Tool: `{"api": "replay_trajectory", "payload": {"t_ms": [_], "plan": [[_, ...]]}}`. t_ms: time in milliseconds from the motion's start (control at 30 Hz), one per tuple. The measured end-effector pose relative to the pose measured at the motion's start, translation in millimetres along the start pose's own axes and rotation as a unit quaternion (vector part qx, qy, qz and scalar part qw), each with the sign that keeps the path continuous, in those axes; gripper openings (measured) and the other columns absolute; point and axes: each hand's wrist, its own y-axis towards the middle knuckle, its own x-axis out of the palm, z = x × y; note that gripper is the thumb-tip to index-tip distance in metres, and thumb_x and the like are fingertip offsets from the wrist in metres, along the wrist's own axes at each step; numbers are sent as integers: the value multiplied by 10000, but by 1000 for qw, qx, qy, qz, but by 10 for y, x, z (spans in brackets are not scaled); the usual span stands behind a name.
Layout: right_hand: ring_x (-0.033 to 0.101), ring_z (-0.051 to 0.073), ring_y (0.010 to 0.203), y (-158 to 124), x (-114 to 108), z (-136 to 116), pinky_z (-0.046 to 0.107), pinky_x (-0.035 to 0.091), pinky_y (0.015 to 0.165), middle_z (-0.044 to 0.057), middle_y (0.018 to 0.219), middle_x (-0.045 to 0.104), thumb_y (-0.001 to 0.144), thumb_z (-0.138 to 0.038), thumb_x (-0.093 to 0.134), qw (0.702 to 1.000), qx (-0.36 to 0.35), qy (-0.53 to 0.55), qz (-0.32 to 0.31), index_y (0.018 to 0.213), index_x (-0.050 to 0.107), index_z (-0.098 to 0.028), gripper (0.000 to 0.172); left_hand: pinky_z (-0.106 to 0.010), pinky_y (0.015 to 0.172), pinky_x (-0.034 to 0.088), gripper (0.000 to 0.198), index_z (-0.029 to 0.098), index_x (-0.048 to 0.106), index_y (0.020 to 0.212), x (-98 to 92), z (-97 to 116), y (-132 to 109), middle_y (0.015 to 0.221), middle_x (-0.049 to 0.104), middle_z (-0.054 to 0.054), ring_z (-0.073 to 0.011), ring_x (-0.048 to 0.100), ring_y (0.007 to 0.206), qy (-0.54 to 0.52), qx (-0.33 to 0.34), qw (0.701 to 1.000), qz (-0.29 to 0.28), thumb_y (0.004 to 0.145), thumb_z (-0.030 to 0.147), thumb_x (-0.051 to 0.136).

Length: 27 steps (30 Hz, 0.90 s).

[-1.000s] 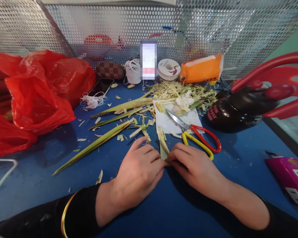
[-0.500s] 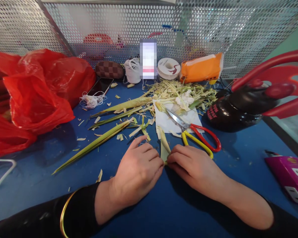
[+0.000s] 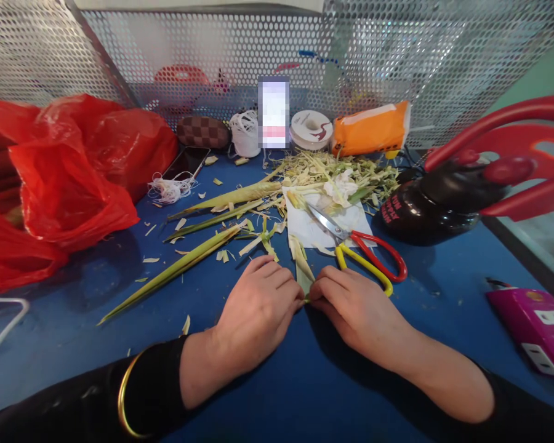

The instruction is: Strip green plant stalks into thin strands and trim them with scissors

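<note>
Between my two hands, a pale green leaf strip (image 3: 304, 272) stands up from a small fold near the table top. My left hand (image 3: 263, 304) pinches its left side, with the fingertips mostly hidden behind the knuckles. From the other side my right hand (image 3: 351, 307) is closed on the same strip, its fingertips almost meeting the left ones. Just beyond my right hand lie scissors (image 3: 344, 234) with one red and one yellow handle, blades resting on a white paper sheet (image 3: 300, 221). Long pointed green leaves (image 3: 180, 267) lie to the left.
A heap of plant shreds (image 3: 373, 172) sits behind the scissors. Red plastic bags (image 3: 83, 166) fill the left side. A black bottle (image 3: 425, 209) and a purple power socket (image 3: 530, 326) stand on the right. White string (image 3: 173, 186), a ribbon spool (image 3: 311, 130) and an orange packet (image 3: 372, 129) line the back.
Both hands keep their grip on the leaf strip and have barely moved. The whole view has shifted slightly.
</note>
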Motion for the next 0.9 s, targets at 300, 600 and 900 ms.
{"api": "replay_trajectory", "payload": {"t_ms": [300,600,900], "plan": [[570,171,734,28,-92,-68,296,429,666,42,787,638,901,-147,492,991,33,86,93,798,610,-178,160,-324,752,448,124,163,602,764,-138,53,60,773,623,-30,-171,562,784,-82,-51,995,14,856,154,519],[594,130,644,54,-275,-260,240,474,591,-26,680,632,792,-154,607,932,145,318,99,770,600,-187,41,-248,692,456,87,204,689,755,-390,91,76,737,695,19,-143,624,740,-199,-117,973,21,777,165,615],[567,139,633,4,-212,-545,271,470,620,-11,682,618,795,-235,626,920,171,307,173,772,613,-185,56,-235,607,430,191,153,702,715,-353,222,-90,671,681,-2,-140,581,645,-375,-252,891,50,761,317,614]]}}
